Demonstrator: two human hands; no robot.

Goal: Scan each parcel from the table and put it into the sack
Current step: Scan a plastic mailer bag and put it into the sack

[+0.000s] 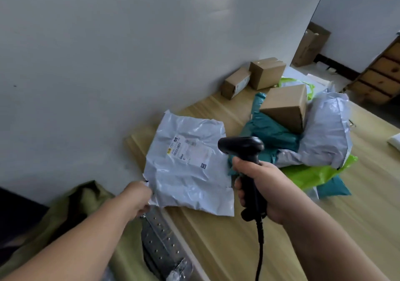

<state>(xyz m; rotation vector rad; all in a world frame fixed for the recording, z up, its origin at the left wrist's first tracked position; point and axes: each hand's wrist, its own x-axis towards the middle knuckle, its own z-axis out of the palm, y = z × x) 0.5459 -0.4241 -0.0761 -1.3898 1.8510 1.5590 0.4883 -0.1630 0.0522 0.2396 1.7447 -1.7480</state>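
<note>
Left hand (138, 198) is pinching the near-left corner of a grey poly-mailer parcel (188, 172), fingers curled around the edge. The parcel is lying at the left end of the wooden counter (216, 241), its printed label (186, 150) facing up. Right hand (262, 185) is gripping the handle of a black handheld scanner (242, 148), fingers wrapped fully around it; the scanner head is hanging just over the parcel's right edge and pointing left toward the label. A black cable (259, 250) is trailing down from the handle base. An olive-green sack (71, 207) is sitting below the counter's left edge, under the left forearm. Further along the counter a pile is waiting: teal mailers (270, 133), a cardboard box (285, 105) resting on them, a grey mailer (326, 129), and a lime-green mailer (313, 173) beneath. Two small boxes (236, 83) are standing against the wall.
</note>
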